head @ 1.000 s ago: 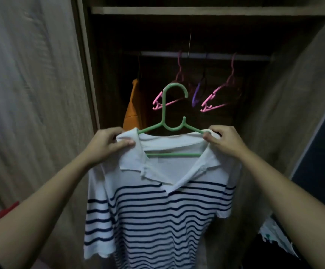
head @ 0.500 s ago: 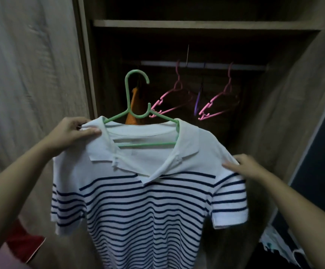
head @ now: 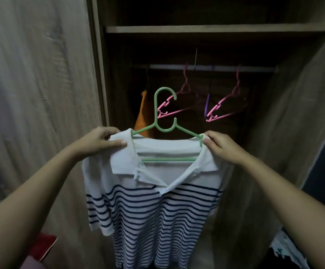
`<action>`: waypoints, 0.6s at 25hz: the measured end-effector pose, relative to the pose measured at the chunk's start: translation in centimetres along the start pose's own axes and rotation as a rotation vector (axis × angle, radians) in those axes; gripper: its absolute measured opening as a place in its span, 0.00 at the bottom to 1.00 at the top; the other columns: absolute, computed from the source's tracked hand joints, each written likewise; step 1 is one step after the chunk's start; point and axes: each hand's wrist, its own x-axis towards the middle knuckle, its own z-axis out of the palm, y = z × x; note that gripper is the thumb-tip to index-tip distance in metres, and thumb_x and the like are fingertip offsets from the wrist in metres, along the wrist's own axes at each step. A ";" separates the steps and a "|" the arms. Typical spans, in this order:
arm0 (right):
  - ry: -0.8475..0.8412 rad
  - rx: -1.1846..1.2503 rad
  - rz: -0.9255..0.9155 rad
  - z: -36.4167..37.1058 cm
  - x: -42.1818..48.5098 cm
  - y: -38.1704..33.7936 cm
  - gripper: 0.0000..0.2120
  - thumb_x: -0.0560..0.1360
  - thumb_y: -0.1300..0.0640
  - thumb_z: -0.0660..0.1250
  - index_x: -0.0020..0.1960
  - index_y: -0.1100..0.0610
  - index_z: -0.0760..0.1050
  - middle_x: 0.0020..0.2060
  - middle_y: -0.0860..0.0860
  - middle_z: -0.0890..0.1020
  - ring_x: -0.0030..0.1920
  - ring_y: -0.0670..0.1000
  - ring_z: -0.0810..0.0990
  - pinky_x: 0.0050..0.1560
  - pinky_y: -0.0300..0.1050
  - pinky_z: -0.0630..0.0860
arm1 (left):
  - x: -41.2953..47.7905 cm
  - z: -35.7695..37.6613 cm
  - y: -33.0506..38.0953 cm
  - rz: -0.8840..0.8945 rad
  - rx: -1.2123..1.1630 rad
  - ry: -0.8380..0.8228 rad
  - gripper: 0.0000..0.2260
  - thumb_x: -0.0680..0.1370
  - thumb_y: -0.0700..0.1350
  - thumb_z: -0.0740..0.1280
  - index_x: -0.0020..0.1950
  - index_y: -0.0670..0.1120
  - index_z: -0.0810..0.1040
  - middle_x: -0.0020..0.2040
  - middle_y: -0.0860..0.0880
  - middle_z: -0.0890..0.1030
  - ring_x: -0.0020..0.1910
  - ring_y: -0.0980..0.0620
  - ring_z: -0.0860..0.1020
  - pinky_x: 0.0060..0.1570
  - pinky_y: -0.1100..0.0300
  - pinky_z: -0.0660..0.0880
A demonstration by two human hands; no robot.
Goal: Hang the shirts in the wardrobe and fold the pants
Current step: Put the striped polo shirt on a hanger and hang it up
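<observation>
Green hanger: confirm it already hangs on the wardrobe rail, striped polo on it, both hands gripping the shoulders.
Not yet hung: in the head view the green hanger is held below the wardrobe rail, hook free. The striped polo is on it; left hand and right hand grip the shoulders.

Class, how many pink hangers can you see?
2, both on the rail: left pink hanger behind the green hanger, right pink hanger farther right. Darkness may hide others.

I can read no text, label, brand or number anywhere in front of me, in any corner of the frame.
</observation>
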 end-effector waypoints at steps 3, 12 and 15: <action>0.017 0.032 -0.019 1.5 0.8 -0.2 0.14 0.77 0.48 0.56 0.48 0.57 0.74 0.44 0.50 0.77 0.46 0.48 0.76 0.48 0.43 0.71 | -1.0 -1.0 0.3 -0.056 0.167 -0.278 0.23 0.66 0.68 0.67 0.52 0.54 0.80 0.47 0.55 0.82 0.45 0.57 0.81 0.45 0.56 0.79; -0.103 -0.097 0.115 1.3 7.5 -2.9 0.22 0.75 0.51 0.67 0.67 0.54 0.69 0.61 0.50 0.76 0.62 0.49 0.74 0.62 0.47 0.71 | -3.4 0.4 5.0 -0.098 -0.018 -0.021 0.09 0.73 0.54 0.70 0.47 0.50 0.81 0.43 0.51 0.83 0.43 0.54 0.81 0.43 0.56 0.77; 0.043 -0.123 0.216 2.8 10.3 -4.4 0.27 0.75 0.53 0.66 0.71 0.59 0.64 0.67 0.58 0.72 0.67 0.56 0.71 0.67 0.49 0.67 | -2.3 3.1 6.6 -0.223 0.041 0.040 0.09 0.73 0.51 0.70 0.45 0.46 0.81 0.42 0.48 0.81 0.41 0.52 0.78 0.39 0.58 0.72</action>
